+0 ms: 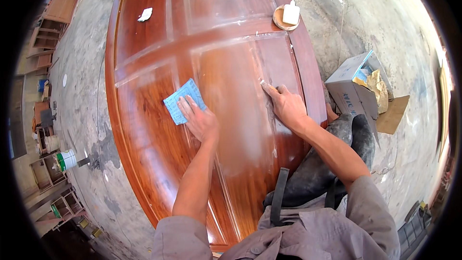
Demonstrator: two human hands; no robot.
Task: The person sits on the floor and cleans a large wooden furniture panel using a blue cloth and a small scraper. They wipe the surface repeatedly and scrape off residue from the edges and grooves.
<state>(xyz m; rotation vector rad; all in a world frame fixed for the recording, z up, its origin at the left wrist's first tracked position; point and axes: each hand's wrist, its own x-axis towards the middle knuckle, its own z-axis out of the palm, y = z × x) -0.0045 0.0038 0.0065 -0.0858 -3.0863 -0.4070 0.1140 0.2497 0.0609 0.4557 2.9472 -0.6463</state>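
A large reddish-brown varnished wooden door panel [231, 110] lies before me, its raised mouldings and recessed fields hazed with pale dust. My left hand [198, 118] presses a blue sheet of sandpaper [174, 106] onto the wood left of the middle field, fingers together over it. On the right, my right hand [287, 106] has its index finger extended to the moulding beside that field, the other fingers curled under. Its fingertip looks whitish, and whatever may be pinched there is too small to make out.
A white bottle [291, 14] rests in a round shallow dish [279, 21] at the panel's far right edge. One crumpled white scrap [145, 14] lies far left. Right of the panel, an open cardboard box [353, 79] holds brown paper. A white-and-green bucket [66, 160] stands left on the concrete floor.
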